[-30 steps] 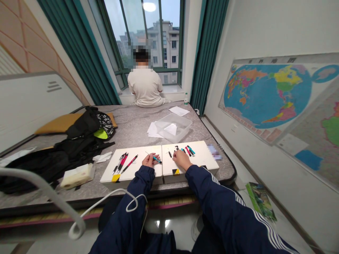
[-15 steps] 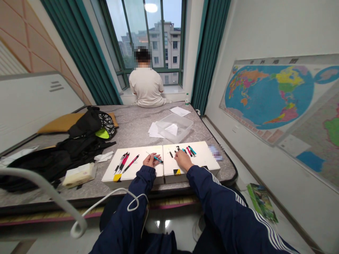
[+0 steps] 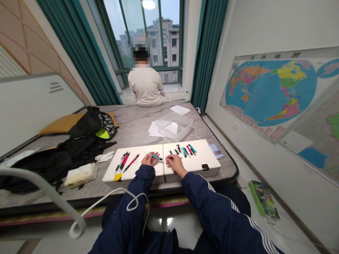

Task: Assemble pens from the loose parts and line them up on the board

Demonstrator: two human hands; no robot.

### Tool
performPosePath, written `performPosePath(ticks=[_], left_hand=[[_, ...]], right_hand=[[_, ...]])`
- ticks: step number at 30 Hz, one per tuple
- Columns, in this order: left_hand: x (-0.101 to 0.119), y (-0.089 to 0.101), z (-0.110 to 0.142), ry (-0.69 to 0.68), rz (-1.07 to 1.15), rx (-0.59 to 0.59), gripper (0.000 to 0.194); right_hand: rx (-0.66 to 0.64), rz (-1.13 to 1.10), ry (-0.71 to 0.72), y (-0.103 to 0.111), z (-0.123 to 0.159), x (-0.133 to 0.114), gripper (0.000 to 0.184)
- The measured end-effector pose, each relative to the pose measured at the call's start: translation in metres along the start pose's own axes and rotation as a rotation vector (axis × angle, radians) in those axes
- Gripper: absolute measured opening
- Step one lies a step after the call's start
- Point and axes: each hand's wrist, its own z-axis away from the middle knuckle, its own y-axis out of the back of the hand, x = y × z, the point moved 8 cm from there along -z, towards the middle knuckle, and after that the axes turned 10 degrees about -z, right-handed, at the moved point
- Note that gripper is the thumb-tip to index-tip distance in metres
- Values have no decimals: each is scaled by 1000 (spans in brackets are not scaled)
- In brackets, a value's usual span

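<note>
In my left hand (image 3: 148, 160) is a teal pen barrel (image 3: 156, 157) with a black end, held over the left white box (image 3: 148, 172). A thin, pale rod sticks out on its left side. My right hand (image 3: 174, 163) is closed in a pinch over the left part of the right white box (image 3: 192, 166), close to the barrel's black end but apart from it. Whatever sits between its fingertips is too small to make out. Several black, teal and red pen parts (image 3: 188, 150) lie beyond it. Several red and black pens (image 3: 123, 163) lie left of my left hand.
Behind the boxes are a clear plastic bin (image 3: 182, 132) and paper sheets (image 3: 154, 129). A tissue pack (image 3: 81, 175) and a black backpack (image 3: 79, 151) lie left. A white cable (image 3: 116, 190) crosses near my left sleeve. A person (image 3: 145, 84) sits by the window.
My right hand has moved left and toward me, from the pen parts to near my left hand. The left hand keeps the teal barrel and has shifted slightly.
</note>
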Motion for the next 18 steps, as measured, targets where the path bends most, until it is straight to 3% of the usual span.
performPosePath(ticks=[3, 11, 18], left_hand=[[1, 1, 0, 4, 7, 3, 43], [2, 1, 1, 15, 14, 5, 37], [-1, 2, 0, 31, 21, -6, 36]], right_hand=[[21, -131, -18, -8, 1, 8, 17], [22, 1, 49, -11, 6, 1, 16], [23, -120, 24, -10, 5, 6, 17]])
